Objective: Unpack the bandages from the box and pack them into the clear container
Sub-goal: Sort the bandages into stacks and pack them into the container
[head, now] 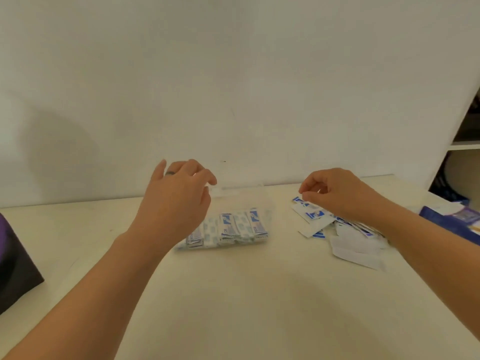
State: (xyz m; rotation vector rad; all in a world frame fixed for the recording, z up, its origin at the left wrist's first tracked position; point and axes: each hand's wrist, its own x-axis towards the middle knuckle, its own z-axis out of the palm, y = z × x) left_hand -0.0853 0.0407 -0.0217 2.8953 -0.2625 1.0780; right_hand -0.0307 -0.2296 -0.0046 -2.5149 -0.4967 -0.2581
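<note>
A clear container (pixel 259 197) stands mid-table near the wall, with several blue-and-white wrapped bandages (pixel 233 227) packed upright in a row inside. My left hand (pixel 176 201) hovers over its left side with fingers loosely curled and nothing in them. To the right lies a loose pile of bandages (pixel 348 242). My right hand (pixel 337 193) is over the pile's far end, thumb and forefinger pinching the tip of one bandage (pixel 297 200). The blue bandage box (pixel 452 222) lies at the right edge, partly behind my right forearm.
A dark purple-black object (pixel 15 268) sits at the table's left edge. A white wall rises right behind the table (pixel 233 294). White shelving (pixel 465 144) stands at the far right.
</note>
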